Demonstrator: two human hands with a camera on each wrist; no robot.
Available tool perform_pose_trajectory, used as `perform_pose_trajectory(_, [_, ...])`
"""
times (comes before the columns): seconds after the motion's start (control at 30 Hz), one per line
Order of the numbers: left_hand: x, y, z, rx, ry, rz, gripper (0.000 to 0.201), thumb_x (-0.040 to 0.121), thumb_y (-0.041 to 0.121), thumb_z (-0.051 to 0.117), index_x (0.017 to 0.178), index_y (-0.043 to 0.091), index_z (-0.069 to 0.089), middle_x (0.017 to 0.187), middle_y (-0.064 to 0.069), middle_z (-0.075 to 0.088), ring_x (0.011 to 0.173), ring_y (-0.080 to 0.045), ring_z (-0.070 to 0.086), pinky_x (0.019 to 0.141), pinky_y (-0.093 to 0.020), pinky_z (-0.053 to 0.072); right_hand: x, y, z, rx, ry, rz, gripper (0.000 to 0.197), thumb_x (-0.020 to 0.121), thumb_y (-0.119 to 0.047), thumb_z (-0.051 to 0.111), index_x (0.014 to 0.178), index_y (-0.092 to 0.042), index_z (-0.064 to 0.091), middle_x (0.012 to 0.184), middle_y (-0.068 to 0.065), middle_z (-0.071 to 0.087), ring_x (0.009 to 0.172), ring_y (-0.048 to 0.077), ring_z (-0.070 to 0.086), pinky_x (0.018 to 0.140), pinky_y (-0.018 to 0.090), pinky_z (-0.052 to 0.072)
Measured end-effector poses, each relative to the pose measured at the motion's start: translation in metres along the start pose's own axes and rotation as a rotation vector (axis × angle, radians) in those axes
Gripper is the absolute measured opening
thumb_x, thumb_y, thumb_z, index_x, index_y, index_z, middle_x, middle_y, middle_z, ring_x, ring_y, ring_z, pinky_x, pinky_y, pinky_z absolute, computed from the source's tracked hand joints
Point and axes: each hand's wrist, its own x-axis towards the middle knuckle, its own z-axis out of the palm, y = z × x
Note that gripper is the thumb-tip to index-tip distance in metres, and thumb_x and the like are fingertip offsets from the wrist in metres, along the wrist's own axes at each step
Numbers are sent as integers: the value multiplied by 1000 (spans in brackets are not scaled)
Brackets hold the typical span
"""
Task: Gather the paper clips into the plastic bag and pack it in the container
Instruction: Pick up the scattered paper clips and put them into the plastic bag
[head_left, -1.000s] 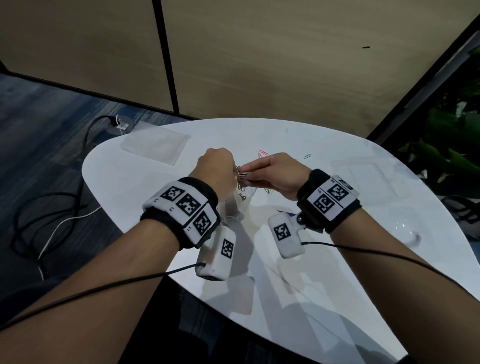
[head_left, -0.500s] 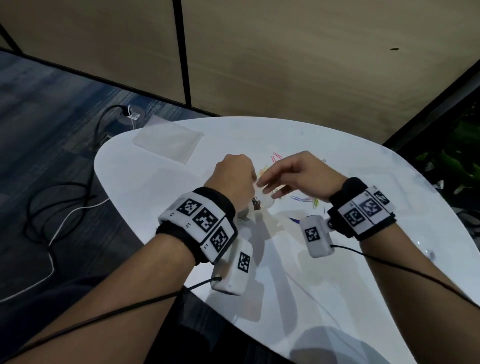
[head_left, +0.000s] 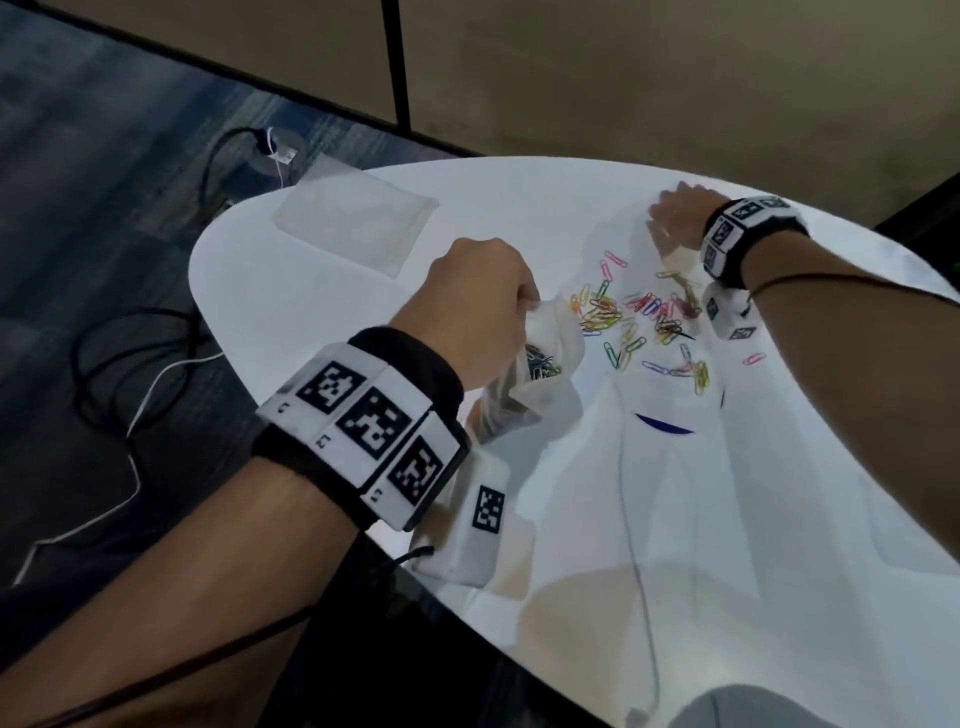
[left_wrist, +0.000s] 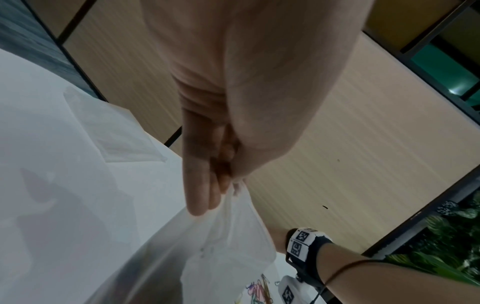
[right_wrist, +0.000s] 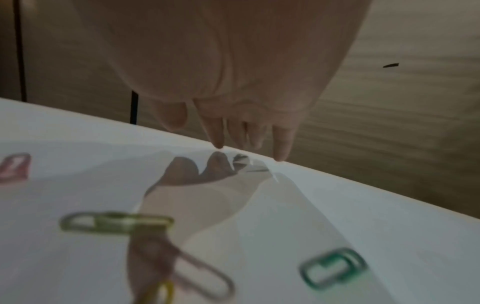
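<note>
My left hand (head_left: 519, 306) pinches the rim of a clear plastic bag (head_left: 540, 400) and holds it up off the white table (head_left: 675, 519); in the left wrist view its fingers (left_wrist: 205, 195) and thumb clamp the bag (left_wrist: 221, 246). A few paper clips (head_left: 543, 364) lie inside the bag. Several coloured paper clips (head_left: 639, 317) are scattered on the table to the right of it. My right hand (head_left: 670, 210) reaches past them to the far edge. Its fingertips (right_wrist: 280, 154) point down and touch the table. I see nothing between them.
A flat stack of clear bags (head_left: 358, 218) lies at the table's far left. Cables (head_left: 130, 364) run over the carpet to the left. A dark blue mark (head_left: 665, 423) shows on the table below the clips. Blurred clips (right_wrist: 116, 222) lie close under my right wrist.
My right hand has left the bag's mouth and moved right and away, beyond the clips. My left hand keeps its hold on the bag. The head view has shifted closer.
</note>
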Motion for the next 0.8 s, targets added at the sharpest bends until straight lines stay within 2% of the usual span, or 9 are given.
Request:
perform_pose_trajectory(0.1, [-1, 4, 0, 49, -24, 18, 27, 94, 2, 52, 106, 12, 74, 98, -12, 72, 83, -30, 73, 83, -38, 61, -16, 14, 9, -67, -16, 21, 42, 95, -26, 48, 124, 4, 51, 128, 27, 43, 121, 44, 46, 103, 48, 39])
perform_pose_trajectory(0.23, [-7, 7, 1, 91, -29, 38, 31, 93, 0, 51, 107, 12, 74, 99, -12, 72, 81, -29, 72, 82, -38, 61, -48, 24, 24, -148, -121, 68, 44, 91, -24, 63, 126, 0, 53, 134, 21, 42, 127, 39, 39, 105, 46, 39])
perform_pose_trajectory(0.3, [-9, 9, 1, 114, -30, 42, 31, 93, 1, 51, 109, 13, 75, 100, -12, 73, 83, -30, 71, 83, -39, 60, -70, 16, 29, -75, -90, 39, 42, 95, -20, 57, 130, 2, 48, 138, 21, 40, 127, 39, 40, 104, 44, 38])
perform_pose_trajectory(0.37, [-12, 11, 1, 130, -35, 45, 32, 94, 1, 50, 110, 14, 74, 105, -11, 73, 85, -30, 71, 84, -38, 60, -90, 4, 38, 55, -45, 30, 45, 102, -19, 43, 143, -1, 37, 145, 24, 35, 129, 42, 41, 106, 44, 37])
perform_pose_trajectory(0.43, [-15, 13, 1, 136, -46, 48, 32, 95, 2, 50, 112, 14, 74, 108, -10, 72, 87, -30, 71, 86, -39, 60, -106, -9, 46, 129, -39, 0, 53, 102, -36, 37, 150, -14, 30, 149, 22, 32, 131, 42, 42, 107, 45, 36])
perform_pose_trajectory(0.5, [-17, 12, 1, 146, -52, 47, 30, 96, 5, 51, 113, 14, 73, 107, -10, 72, 88, -30, 71, 87, -39, 59, -113, -21, 56, 148, -24, -27, 56, 99, -42, 42, 150, -23, 32, 149, 19, 34, 132, 39, 42, 109, 44, 36])
perform_pose_trajectory(0.57, [-18, 11, 0, 154, -51, 52, 29, 96, 7, 51, 112, 15, 74, 106, -10, 72, 88, -30, 71, 87, -39, 59, -120, -30, 63, 113, 69, -77, 45, 98, -27, 47, 142, -18, 47, 137, 19, 50, 124, 36, 51, 104, 39, 40])
perform_pose_trajectory(0.67, [-19, 11, 0, 146, -50, 43, 28, 97, 9, 51, 112, 15, 74, 106, -11, 71, 87, -30, 71, 85, -40, 60, -127, -34, 65, 82, 202, -110, 28, 94, -11, 50, 112, -11, 72, 108, 15, 68, 101, 34, 63, 87, 33, 48])
perform_pose_trajectory(0.8, [-18, 14, 2, 142, -54, 48, 28, 97, 10, 52, 113, 16, 74, 111, -10, 70, 85, -28, 70, 86, -38, 60, -130, -22, 60, 244, 194, 66, 26, 86, -2, 58, 93, -14, 79, 98, 9, 74, 91, 26, 68, 85, 26, 55])
